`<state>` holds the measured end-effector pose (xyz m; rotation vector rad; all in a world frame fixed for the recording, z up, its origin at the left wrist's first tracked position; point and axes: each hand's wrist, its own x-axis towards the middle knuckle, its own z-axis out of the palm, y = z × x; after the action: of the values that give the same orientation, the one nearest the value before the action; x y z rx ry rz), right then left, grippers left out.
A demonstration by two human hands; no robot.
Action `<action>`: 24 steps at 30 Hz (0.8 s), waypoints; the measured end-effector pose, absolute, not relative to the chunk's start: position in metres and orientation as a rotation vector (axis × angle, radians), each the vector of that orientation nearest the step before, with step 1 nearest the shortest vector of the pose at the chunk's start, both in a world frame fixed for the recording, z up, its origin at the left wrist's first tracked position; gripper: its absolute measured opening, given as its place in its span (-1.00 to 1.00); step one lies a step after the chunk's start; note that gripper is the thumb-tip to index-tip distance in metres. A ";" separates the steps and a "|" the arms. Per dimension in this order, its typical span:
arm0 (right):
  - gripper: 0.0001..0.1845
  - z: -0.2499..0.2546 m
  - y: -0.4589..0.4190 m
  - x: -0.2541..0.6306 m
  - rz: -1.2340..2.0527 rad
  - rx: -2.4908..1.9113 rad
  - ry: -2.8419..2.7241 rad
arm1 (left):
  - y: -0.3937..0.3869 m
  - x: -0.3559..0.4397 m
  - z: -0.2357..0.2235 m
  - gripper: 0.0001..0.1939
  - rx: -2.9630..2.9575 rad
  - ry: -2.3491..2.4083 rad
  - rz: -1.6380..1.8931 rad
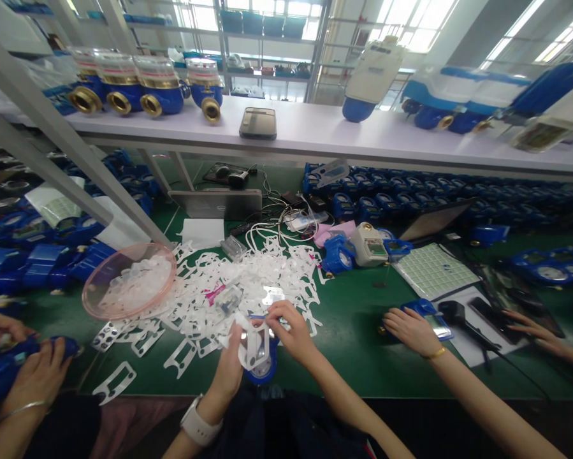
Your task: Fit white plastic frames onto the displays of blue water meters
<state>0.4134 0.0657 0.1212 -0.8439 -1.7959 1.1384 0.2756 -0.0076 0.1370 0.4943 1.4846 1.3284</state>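
In the middle of the bench, my left hand (229, 360), with a white watch on its wrist, is closed on a white plastic frame (256, 347) with a cut-out window. Another white, rounded piece seems to lie against it, but I cannot make out its kind. My right hand (290, 328) is closed, its thumb and fingers pinching near the frame's upper right corner. Directly beneath both hands is a blue water meter (262, 373), partly covered by the frame. A large loose heap of similar white frames (248, 274) spreads just beyond my hands.
A pink basin (89, 294) of translucent caps stands left of the heap. Co-workers' hands hold a blue meter (9, 366) at left and touch another meter (427, 315) at right. A scanner (463, 322), cables (279, 223) and a raised shelf (305, 131) lie around.
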 end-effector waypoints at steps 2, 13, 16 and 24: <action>-0.89 0.122 0.066 0.414 1.300 -0.855 -1.685 | -0.007 0.275 0.138 -0.59 0.433 1.377 1.322; -0.74 0.114 0.060 0.412 1.732 -0.909 -1.410 | -0.005 0.266 0.135 -0.69 0.675 1.523 1.340; -0.70 0.116 0.068 0.417 1.681 -1.039 -1.296 | -0.006 0.252 0.136 -0.63 0.669 1.583 1.390; -0.79 0.120 0.111 0.461 1.163 -1.328 -1.346 | -0.008 0.216 0.130 -0.58 0.473 1.567 1.500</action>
<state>0.4608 0.1107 0.1196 -1.3284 -1.3457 1.1633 0.2159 -0.0075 0.1296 0.4733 1.5673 1.4996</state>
